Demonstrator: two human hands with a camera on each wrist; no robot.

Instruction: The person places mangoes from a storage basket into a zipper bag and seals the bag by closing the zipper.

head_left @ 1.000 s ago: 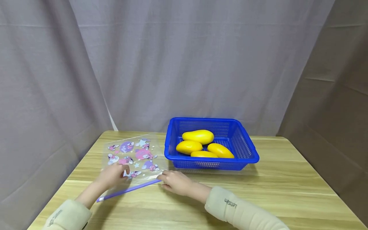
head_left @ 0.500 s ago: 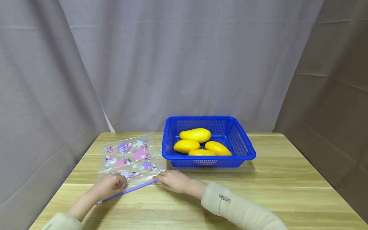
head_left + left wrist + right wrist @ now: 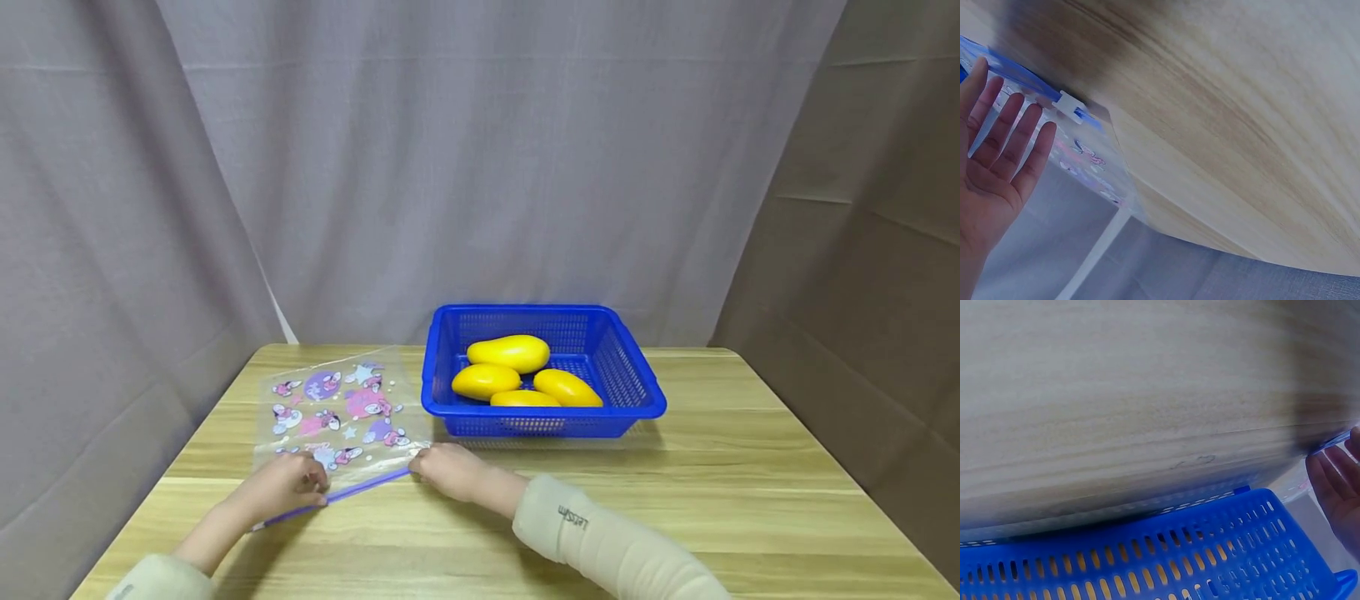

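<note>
A clear zipper bag (image 3: 350, 433) with pink and purple cartoon prints lies flat on the left of the table. Its purple zip strip (image 3: 367, 484) runs along the near edge, and a white slider (image 3: 1069, 107) shows in the left wrist view. My left hand (image 3: 283, 486) is over the strip; its thumb touches the strip, the index finger stays a little apart, and the other fingers extend loosely. My right hand (image 3: 447, 470) pinches the strip's right end, partly hiding it. Several yellow mangoes (image 3: 510, 353) lie in a blue basket (image 3: 543, 411) beyond the right hand.
The wooden table (image 3: 712, 483) stretches across the front and right. Grey curtains (image 3: 495, 167) hang behind and at both sides. The basket's near left corner stands close to the bag and my right hand.
My left hand has come down and nearer, from above the bag's prints onto the zip strip. My right hand stays at the strip's right end, its fingers drawn closer together. The view has shifted slightly.
</note>
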